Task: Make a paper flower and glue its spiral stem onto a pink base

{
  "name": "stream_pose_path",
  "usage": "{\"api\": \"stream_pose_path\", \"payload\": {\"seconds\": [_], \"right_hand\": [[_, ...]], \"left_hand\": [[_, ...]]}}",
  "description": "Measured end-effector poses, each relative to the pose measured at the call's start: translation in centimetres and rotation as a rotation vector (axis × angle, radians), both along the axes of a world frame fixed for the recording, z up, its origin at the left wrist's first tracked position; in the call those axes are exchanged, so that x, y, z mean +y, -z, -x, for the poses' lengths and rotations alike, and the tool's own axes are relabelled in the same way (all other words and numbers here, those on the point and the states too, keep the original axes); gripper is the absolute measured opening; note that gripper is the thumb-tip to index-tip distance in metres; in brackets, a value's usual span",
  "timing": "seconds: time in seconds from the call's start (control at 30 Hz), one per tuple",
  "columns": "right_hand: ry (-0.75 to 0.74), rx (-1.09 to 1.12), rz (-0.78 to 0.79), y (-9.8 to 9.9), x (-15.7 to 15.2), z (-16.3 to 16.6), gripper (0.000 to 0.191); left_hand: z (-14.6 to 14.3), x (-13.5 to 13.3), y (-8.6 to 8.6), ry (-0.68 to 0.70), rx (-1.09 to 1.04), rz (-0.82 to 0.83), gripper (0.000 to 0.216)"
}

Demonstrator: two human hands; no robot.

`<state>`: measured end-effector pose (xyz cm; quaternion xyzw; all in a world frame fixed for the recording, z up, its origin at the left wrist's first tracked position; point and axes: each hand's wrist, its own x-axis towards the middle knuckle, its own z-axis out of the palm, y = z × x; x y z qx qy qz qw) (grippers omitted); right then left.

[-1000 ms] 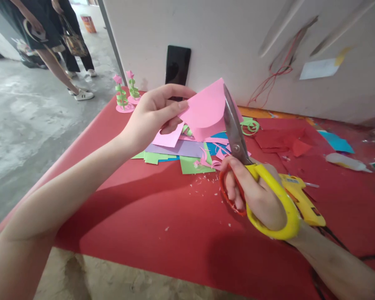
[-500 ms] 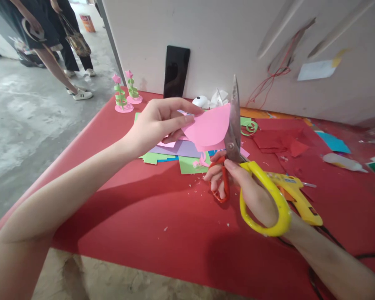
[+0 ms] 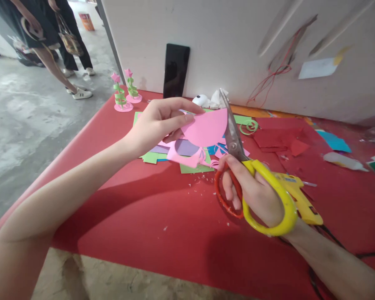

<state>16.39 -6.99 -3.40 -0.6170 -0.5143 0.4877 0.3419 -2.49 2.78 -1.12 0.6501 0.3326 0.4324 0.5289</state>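
My left hand (image 3: 158, 125) pinches a pink paper piece with a rounded edge (image 3: 208, 128) above the red table (image 3: 137, 212). My right hand (image 3: 253, 191) grips scissors with a yellow and a red handle loop (image 3: 237, 146); their blades stand closed against the pink paper's right edge. A pink offcut with a round hole (image 3: 183, 153) lies below on a pile of coloured paper sheets (image 3: 162, 156).
A yellow glue gun (image 3: 300, 196) lies right of my right hand. Two pink-and-green paper flowers (image 3: 125, 91) stand at the far left corner. A black phone (image 3: 176, 71) leans on the wall. A glue bottle (image 3: 343, 161) and red scraps (image 3: 281, 141) lie right. People stand at the upper left.
The scissor blades opened, then shut along the pink paper's edge. The pink offcut with the round hole has dropped onto the paper pile. My left hand lowered the paper slightly.
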Motion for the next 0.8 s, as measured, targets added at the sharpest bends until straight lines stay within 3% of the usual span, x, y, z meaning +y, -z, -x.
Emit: {"api": "stream_pose_path", "payload": {"seconds": [0.23, 0.37, 0.53, 0.7, 0.8], "right_hand": [[-0.029, 0.035, -0.189, -1.3, 1.0, -0.1, 0.051], [-0.010, 0.062, -0.211, -1.3, 1.0, -0.4, 0.059], [0.055, 0.159, -0.240, -1.8, 1.0, -0.7, 0.037], [-0.093, -0.003, -0.171, -2.7, 0.8, -1.2, 0.035], [-0.133, -0.089, -0.193, -2.5, 0.8, -1.3, 0.036]], "left_hand": [[-1.0, -0.9, 0.3, 0.016, 0.041, 0.043, 0.013], [-1.8, -2.5, 0.6, 0.154, 0.103, 0.122, 0.008], [-2.2, -3.3, 1.0, 0.328, 0.177, 0.164, 0.018], [-2.1, -3.2, 0.9, 0.499, 0.350, 0.130, 0.010], [-1.8, -3.3, 0.9, 0.609, 0.535, 0.125, 0.024]]}}
